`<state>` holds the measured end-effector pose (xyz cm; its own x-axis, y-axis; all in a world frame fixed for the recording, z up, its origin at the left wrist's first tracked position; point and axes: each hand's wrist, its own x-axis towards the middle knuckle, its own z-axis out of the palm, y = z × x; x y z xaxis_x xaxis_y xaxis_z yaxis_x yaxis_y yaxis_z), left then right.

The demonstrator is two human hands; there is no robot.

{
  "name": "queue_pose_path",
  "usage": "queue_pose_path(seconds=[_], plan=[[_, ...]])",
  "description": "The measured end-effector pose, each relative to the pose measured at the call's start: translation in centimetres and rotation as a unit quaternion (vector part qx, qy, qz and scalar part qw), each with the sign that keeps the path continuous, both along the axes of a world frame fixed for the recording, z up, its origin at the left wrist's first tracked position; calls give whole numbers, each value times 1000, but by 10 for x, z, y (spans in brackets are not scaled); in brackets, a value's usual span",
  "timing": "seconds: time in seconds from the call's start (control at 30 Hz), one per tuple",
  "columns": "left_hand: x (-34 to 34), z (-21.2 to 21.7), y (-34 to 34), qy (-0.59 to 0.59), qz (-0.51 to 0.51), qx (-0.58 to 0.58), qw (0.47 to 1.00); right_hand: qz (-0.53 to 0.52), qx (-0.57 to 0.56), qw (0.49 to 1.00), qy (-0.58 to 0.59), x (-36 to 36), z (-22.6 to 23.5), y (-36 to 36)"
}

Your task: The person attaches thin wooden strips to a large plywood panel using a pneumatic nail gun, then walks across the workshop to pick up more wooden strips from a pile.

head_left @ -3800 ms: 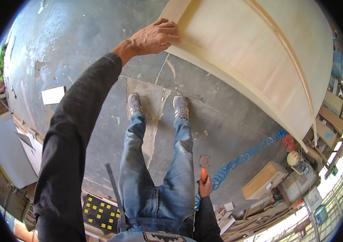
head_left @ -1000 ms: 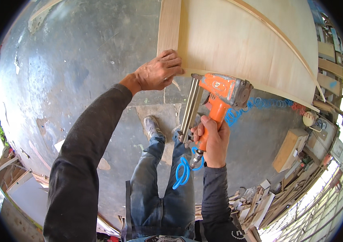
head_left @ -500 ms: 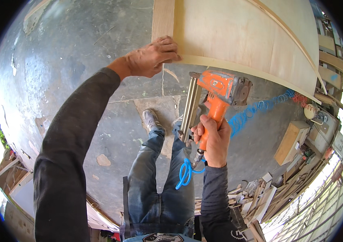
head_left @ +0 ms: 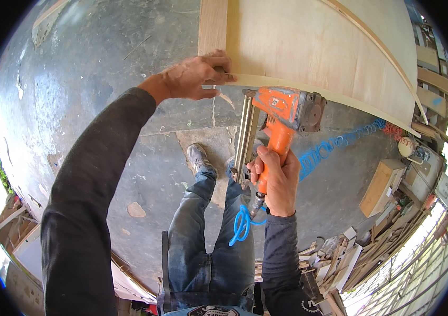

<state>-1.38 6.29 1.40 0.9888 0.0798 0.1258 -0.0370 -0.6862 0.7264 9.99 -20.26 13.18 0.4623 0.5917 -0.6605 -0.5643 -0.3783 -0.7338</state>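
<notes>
A pale wooden panel (head_left: 297, 47) with edge strips reaches in from the top of the view. At its near left corner is my left hand (head_left: 197, 76), fingers curled over the edge and thumb beneath, closed on the corner. My right hand (head_left: 279, 181) is wrapped round the handle of an orange pneumatic nail gun (head_left: 282, 108), a finger by the trigger. The gun's long metal magazine (head_left: 246, 134) points down on its left side, and its grey head nearly meets the panel's near edge in view. A blue air hose (head_left: 242, 226) loops from the handle's base.
A coiled blue hose (head_left: 334, 145) runs right to a red coil (head_left: 392, 129). On the right are a wooden box (head_left: 382, 187) and piles of wood offcuts (head_left: 345, 258). My shoe (head_left: 198, 157) stands on the worn concrete floor (head_left: 145, 184) below the panel.
The nail gun has risen slightly toward the panel's edge and turned a little. My left hand's fingers have shifted slightly at the corner.
</notes>
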Motion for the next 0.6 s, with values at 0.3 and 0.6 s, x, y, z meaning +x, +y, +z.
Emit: queue_pose_path(seconds=[0.3, 0.6], plan=[[5, -13, -23, -55, 120, -22, 991, 27, -9, 1000, -6, -1, 4, 21], [8, -19, -28, -79, 133, -8, 988, 64, -19, 997, -26, -2, 7, 30]])
